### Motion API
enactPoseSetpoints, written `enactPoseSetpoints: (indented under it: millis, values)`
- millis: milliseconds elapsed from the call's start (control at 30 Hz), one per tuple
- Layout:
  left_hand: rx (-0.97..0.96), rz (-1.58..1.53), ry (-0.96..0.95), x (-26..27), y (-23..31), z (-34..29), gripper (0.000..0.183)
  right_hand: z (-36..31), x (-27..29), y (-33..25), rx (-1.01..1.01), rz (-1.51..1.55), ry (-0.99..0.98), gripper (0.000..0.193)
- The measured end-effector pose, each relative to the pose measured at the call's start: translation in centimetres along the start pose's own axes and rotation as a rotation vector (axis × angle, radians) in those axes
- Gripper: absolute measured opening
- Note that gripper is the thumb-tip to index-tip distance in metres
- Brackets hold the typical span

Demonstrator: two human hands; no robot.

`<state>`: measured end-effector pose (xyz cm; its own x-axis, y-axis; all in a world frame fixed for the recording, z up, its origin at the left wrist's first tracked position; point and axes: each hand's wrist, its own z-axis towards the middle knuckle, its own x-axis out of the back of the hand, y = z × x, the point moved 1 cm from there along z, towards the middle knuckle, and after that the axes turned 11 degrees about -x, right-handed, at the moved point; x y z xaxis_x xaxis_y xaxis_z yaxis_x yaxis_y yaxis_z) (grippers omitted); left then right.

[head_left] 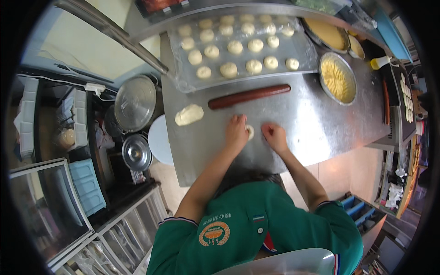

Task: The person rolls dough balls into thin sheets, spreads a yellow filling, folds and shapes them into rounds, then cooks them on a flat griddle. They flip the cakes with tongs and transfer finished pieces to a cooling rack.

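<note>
My left hand (236,133) is closed over the metal worktable (302,123), its fingers curled against a small round piece of pale dough (250,131) that shows at its right side. A short gap to the right, my right hand (275,137) is closed too, its fingers curled inward; what they hold, if anything, is hidden. Beyond both hands lies a reddish-brown rolling pin (250,96), slightly slanted. A flattened oval of dough (189,115) rests to the left of it.
A plastic-covered tray (183,85) with rows of dough balls fills the far side. At the right stand a steel bowl of yellow filling (338,80) and a pan of yellowish food (326,34). Pots and lids (135,103) stand left of the table; a shelf edge (256,10) overhangs the back.
</note>
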<state>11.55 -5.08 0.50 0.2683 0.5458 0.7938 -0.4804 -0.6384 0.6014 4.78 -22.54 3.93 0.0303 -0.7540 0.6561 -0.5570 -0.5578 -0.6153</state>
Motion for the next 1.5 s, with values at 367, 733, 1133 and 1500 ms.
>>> enactPoseSetpoints:
  millis: [367,733,1133,1500]
  values:
    - [-0.362,-0.026,-0.017,-0.3,1.4,-3.5,0.042,-2.6,-3.0,3.1,-0.175,0.849,-0.143,0.033]
    - [-0.317,-0.107,0.095,3.2,1.7,-7.3,0.071,-1.2,-1.3,-2.9,0.800,-0.372,0.184,0.060]
    - [-0.265,-0.026,0.056,0.7,2.1,-4.1,0.050,-2.4,-0.8,-1.7,0.534,-0.476,0.158,0.056]
    - [-0.132,0.358,0.112,12.2,-9.9,-3.8,0.069,7.4,1.6,-2.5,0.486,0.283,0.183,0.031]
